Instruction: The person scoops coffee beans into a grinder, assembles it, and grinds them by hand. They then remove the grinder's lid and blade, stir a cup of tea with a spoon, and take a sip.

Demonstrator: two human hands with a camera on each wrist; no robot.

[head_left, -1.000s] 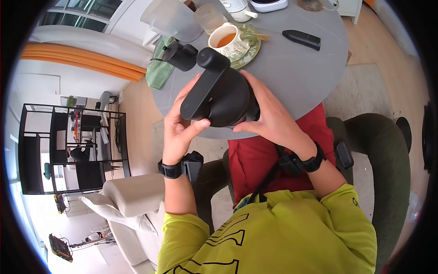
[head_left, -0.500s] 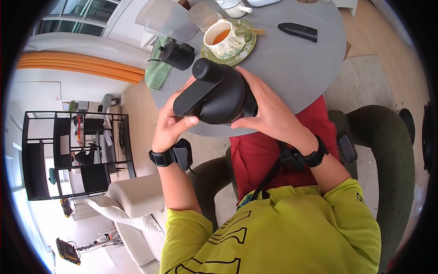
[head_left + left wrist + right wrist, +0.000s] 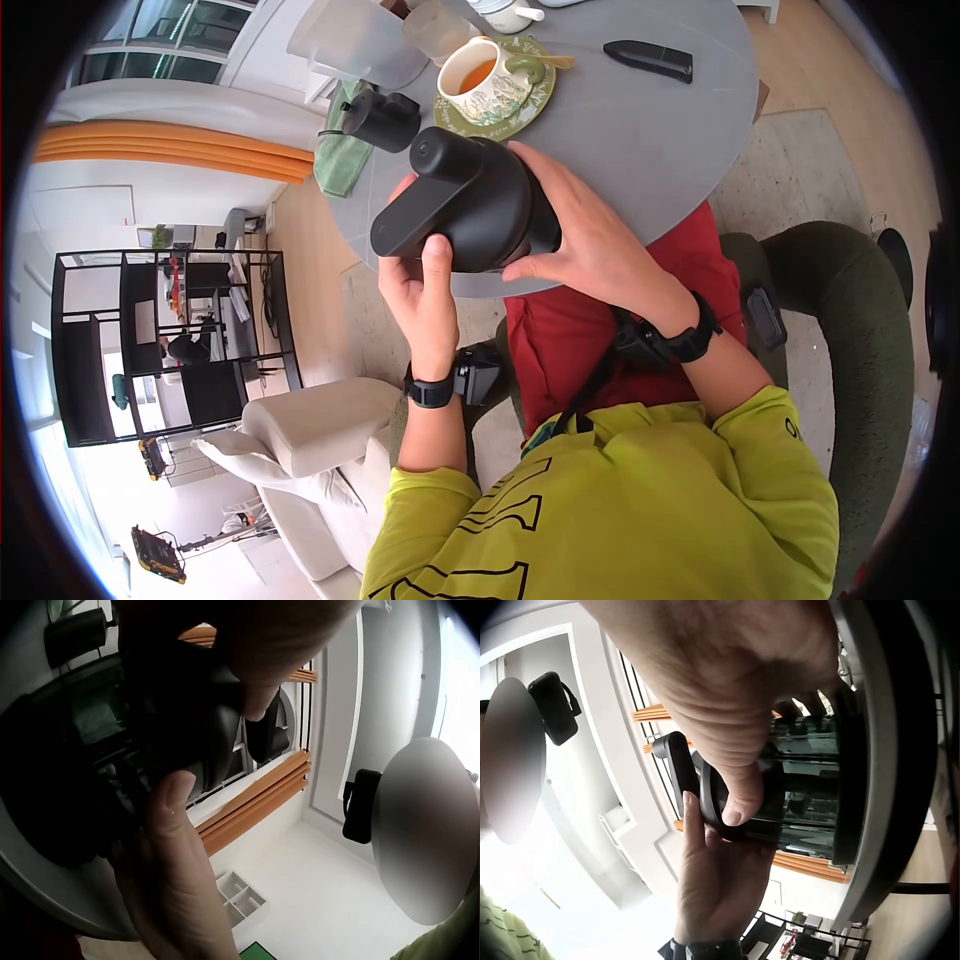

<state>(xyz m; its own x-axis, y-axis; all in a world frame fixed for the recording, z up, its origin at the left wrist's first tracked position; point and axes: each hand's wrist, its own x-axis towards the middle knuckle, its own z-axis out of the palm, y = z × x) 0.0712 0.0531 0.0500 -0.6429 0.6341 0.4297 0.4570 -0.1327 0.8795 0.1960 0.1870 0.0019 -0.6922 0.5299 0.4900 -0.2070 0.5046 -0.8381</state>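
Both hands hold a black hand-crank grinder (image 3: 495, 215) over the near edge of the table. Its lid carries a flat crank arm (image 3: 678, 769) with a round knob (image 3: 432, 150) at the far end, and its see-through body (image 3: 810, 802) shows in the right wrist view. The left hand (image 3: 425, 310) grips the lid side, thumb pointing up against it beside the crank's near end, with some fingers hidden behind. Round the body from the other side curls the right hand (image 3: 605, 245), its thumb (image 3: 742, 802) across the near side.
Beyond the grinder, a patterned cup of tea (image 3: 480, 90) stands on a green saucer (image 3: 520, 120) with a spoon. A small black pot (image 3: 382, 118), green cloth (image 3: 342, 160) and clear pitcher (image 3: 350, 45) are to the left. A long black object (image 3: 650, 60) lies right.
The left hand has shifted its hold: its wrist swung right and toward the body, and its thumb turned upward on the lid. The right hand keeps its grip. The view drifted slightly.
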